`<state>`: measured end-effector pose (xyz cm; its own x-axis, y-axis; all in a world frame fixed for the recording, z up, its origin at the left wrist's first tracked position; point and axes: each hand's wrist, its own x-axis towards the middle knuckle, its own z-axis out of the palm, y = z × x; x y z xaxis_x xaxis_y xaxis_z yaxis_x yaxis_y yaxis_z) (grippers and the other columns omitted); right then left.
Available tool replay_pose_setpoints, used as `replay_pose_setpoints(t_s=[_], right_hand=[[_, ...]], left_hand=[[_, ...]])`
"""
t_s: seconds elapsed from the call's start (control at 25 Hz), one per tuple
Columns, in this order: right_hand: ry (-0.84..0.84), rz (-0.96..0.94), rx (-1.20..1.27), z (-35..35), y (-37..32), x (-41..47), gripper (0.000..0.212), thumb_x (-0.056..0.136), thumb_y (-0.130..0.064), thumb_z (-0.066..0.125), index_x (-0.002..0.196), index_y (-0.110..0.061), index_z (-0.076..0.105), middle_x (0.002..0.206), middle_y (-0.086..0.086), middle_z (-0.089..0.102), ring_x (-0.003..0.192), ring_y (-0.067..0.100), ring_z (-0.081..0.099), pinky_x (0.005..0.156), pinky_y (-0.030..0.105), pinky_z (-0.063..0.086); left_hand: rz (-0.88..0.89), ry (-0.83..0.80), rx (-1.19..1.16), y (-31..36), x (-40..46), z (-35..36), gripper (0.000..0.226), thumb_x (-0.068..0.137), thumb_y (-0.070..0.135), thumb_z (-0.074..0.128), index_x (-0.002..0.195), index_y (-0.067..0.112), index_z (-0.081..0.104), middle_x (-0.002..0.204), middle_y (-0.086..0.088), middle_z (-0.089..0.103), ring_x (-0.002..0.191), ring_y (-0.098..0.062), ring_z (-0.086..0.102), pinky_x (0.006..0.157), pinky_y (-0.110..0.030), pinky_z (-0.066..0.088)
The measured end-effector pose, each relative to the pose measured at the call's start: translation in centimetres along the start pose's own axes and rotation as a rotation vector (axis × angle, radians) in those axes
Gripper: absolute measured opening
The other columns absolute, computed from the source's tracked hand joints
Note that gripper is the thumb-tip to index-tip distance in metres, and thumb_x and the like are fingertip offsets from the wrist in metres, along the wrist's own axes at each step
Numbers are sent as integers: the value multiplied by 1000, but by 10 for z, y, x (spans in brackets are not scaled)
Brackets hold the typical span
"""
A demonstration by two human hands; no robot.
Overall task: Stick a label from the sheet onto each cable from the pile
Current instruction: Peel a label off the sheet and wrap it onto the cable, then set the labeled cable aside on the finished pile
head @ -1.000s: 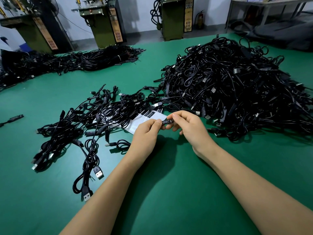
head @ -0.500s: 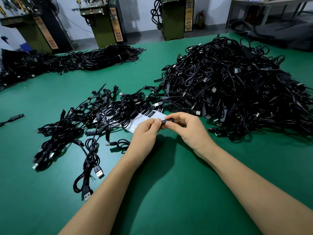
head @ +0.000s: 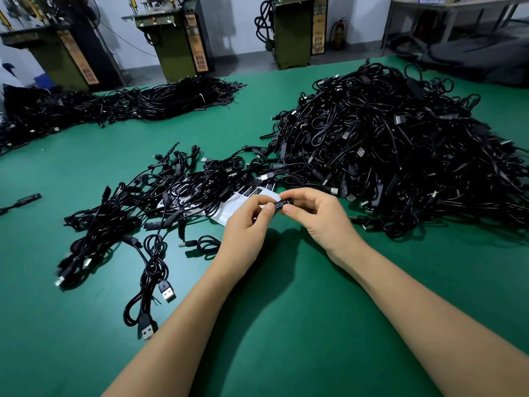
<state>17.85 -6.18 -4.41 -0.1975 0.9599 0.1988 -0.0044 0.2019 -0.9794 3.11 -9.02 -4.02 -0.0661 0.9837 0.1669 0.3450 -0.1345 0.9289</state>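
Here both hands, left hand [head: 246, 222] and right hand [head: 317, 216], pinch a labelled cable piece [head: 282, 204].

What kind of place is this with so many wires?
Probably a factory workshop. A huge pile of black cables covers the green worktable, green machines stand along the wall, and both hands pinch a small labelled piece.

Open green mat [head: 300, 325] near the forearms | big cable pile [head: 400, 156] blocks right | spread cables [head: 148, 213] crowd left, covering label sheet [head: 229, 209]
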Motion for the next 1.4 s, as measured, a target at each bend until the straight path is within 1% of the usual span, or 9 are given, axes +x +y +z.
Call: replay_pose_setpoints(t_s=[0.28,0.44,0.6,0.68,0.84,0.92,1.0,1.2,1.4], right_hand=[[40,14,-37,2,4,2,19,89,-1,62,96,-19,67,83,-1,72,81,3,67,78,12,48],[116,71,-108,2,8,3,21,94,-8,55,89,-26,66,74,-7,71,67,-2,60,60,12,46],[226,132,-49,0,8,5,25,94,-7,52,83,-24,66,68,-5,68,60,-1,57,53,16,46],[234,146,-56,0,7,6,24,94,-8,51,84,-23,66,69,-5,67,59,0,56,54,18,47],[235,147,-74,1,6,6,25,94,-8,51,82,-25,66,67,-6,67,58,0,56,55,19,47],[239,150,-78,1,5,6,25,94,-9,51,81,-25,65,66,-6,66,58,0,55,54,19,46],[240,157,-80,0,5,5,24,93,-9,51,81,-24,65,65,-7,66,57,1,55,53,18,46],[231,170,-91,1,3,3,23,93,-10,51,82,-24,66,65,-7,67,58,2,56,53,18,47],[233,169,-107,1,3,4,24,93,-9,50,81,-24,66,64,-7,67,55,0,54,52,18,48]], left_hand=[[69,-1,97,-3,0,-4,15,92,23,62,83,35,64,62,11,52,58,-7,44,56,-23,36],[68,131,203,0,1,-19,8,92,21,61,85,22,65,62,8,55,56,-9,46,58,-30,40],[86,516,387,15,6,-63,17,97,25,51,95,10,60,68,6,56,55,-14,47,53,-33,43],[135,793,497,27,6,-97,20,96,33,48,98,17,60,75,6,58,61,-15,50,55,-25,38],[171,1200,632,49,2,-153,23,92,60,34,95,48,52,83,23,56,93,-34,59,76,-37,47],[143,1136,812,43,5,-178,26,92,55,32,97,37,49,90,9,63,88,-42,59,68,-33,45],[-28,902,971,27,15,-191,29,90,44,39,97,20,54,95,-21,58,81,-44,59,74,-43,52],[-390,543,1218,-23,13,-156,20,90,11,47,90,-3,61,84,-20,52,77,-35,50,70,-39,42],[-297,550,1319,-29,14,-133,38,91,34,55,97,-2,65,105,-27,58,101,-42,50,83,-44,40]])
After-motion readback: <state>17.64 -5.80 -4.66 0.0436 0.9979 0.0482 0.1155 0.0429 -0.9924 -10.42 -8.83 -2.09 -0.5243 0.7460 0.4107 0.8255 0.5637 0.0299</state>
